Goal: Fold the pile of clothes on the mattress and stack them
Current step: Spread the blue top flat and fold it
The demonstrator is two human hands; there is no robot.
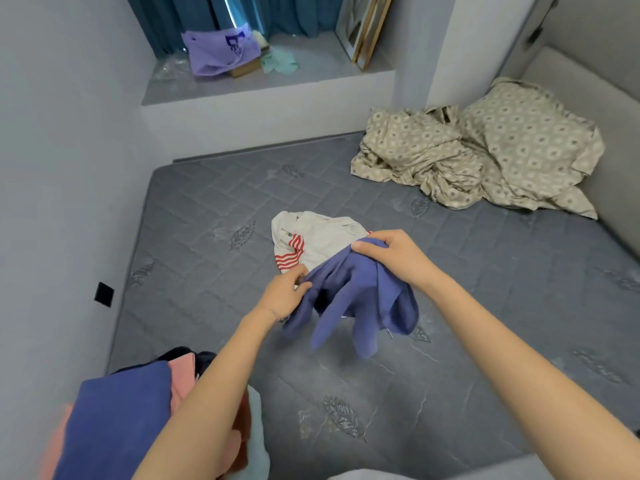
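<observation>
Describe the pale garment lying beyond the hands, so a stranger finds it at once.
Look at the grey quilted mattress. Near its middle, just beyond the held blue garment, lies a crumpled white garment. Only it has red stripes; the blue one is plain.

Garment (pixel 349 299) above mattress (pixel 485 323), shirt (pixel 311 240) behind, stack (pixel 117 417) left

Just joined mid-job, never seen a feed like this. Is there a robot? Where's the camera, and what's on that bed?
No machine here: those are a person's bare arms. The one picture comes from a camera on their head, looking forward and down. The left hand and right hand both grip a blue garment above the grey mattress. Behind it lies a crumpled white garment with red stripes. Lower left lie other clothes, far right patterned bedding.
</observation>
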